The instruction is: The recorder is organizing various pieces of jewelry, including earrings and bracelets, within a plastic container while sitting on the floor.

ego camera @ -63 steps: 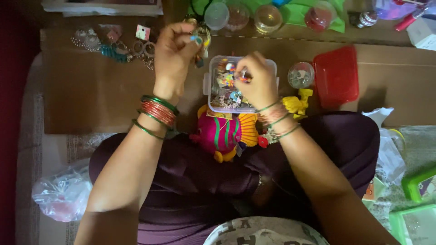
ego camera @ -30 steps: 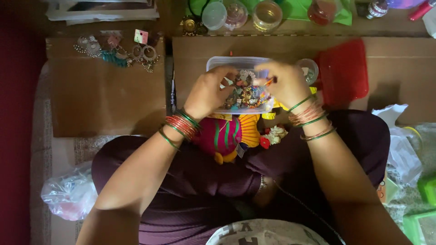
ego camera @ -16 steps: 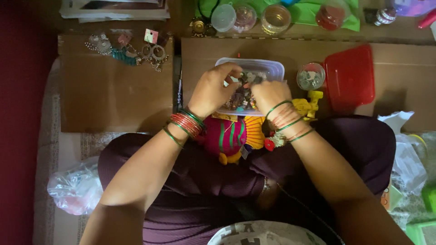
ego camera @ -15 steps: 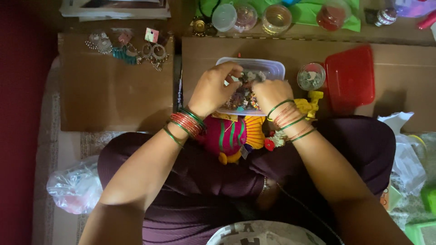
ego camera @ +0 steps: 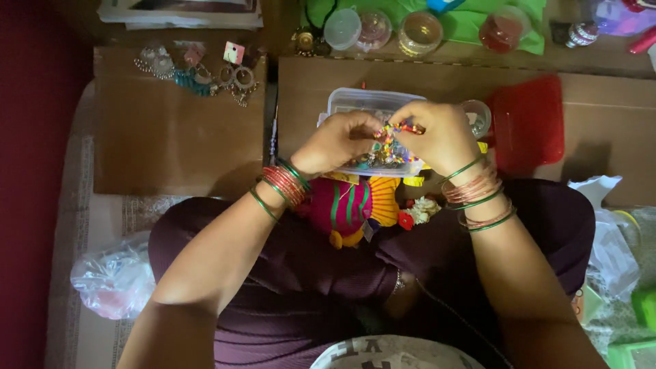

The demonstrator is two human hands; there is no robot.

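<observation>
Your left hand (ego camera: 339, 141) and right hand (ego camera: 439, 137) both pinch a multicoloured beaded strand (ego camera: 391, 134) above the clear plastic box (ego camera: 355, 102); many beads remain inside

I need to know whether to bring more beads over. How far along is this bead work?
Done: several finished-looking earrings lie on the left cardboard sheet. In hand: left hand and right hand pinch a multicoloured bead strand over the clear plastic box. Left: the box looks well stocked, and the round jars behind hold more, so supplies seem ample.
</observation>
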